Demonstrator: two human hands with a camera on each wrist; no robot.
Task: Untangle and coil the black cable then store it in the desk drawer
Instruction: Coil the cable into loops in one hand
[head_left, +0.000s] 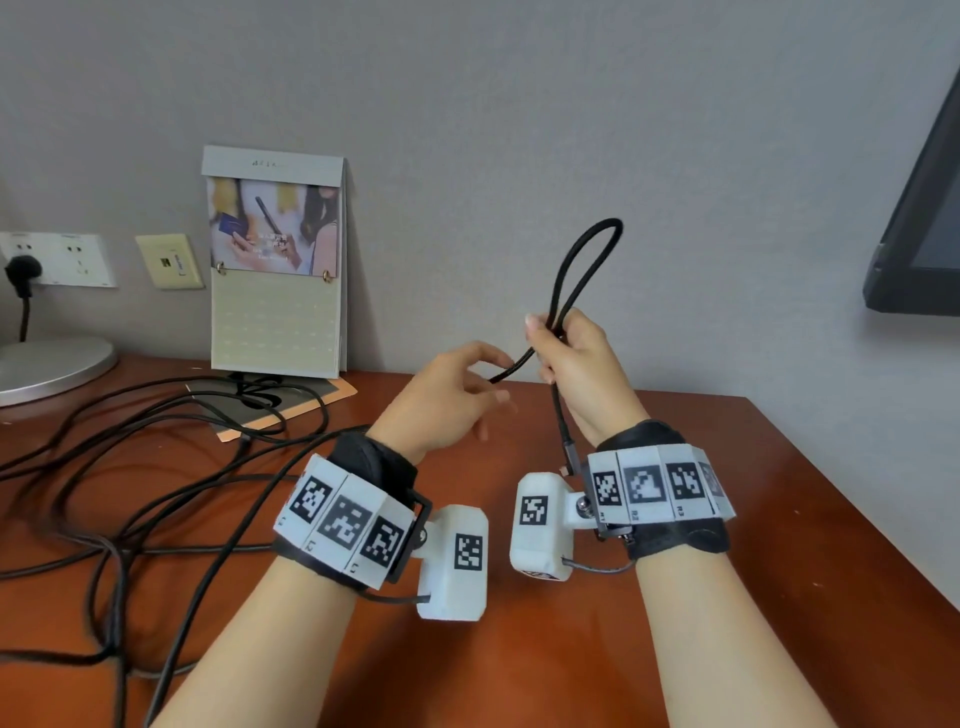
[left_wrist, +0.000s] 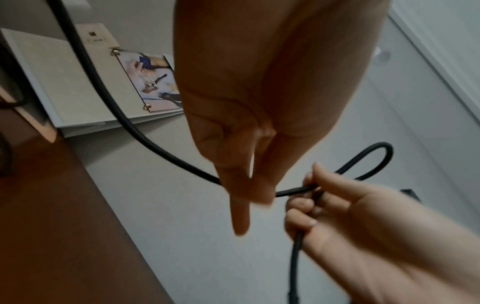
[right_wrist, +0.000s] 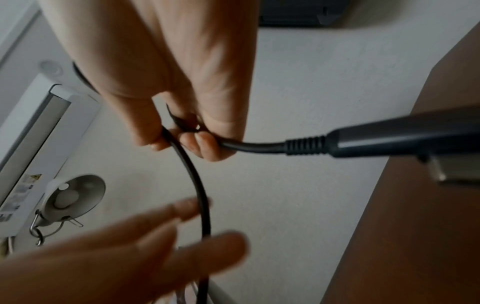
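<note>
Nearest, two forearms reach over a reddish-brown counter. The right hand holds its grip closed around a black cable, pinching a loop that stands above the fist. The right wrist view alone shows the cable's plug dangling close. The left hand is open, fingers loosely around the cable. Farther left, loose cables sprawl before a calendar.
</note>
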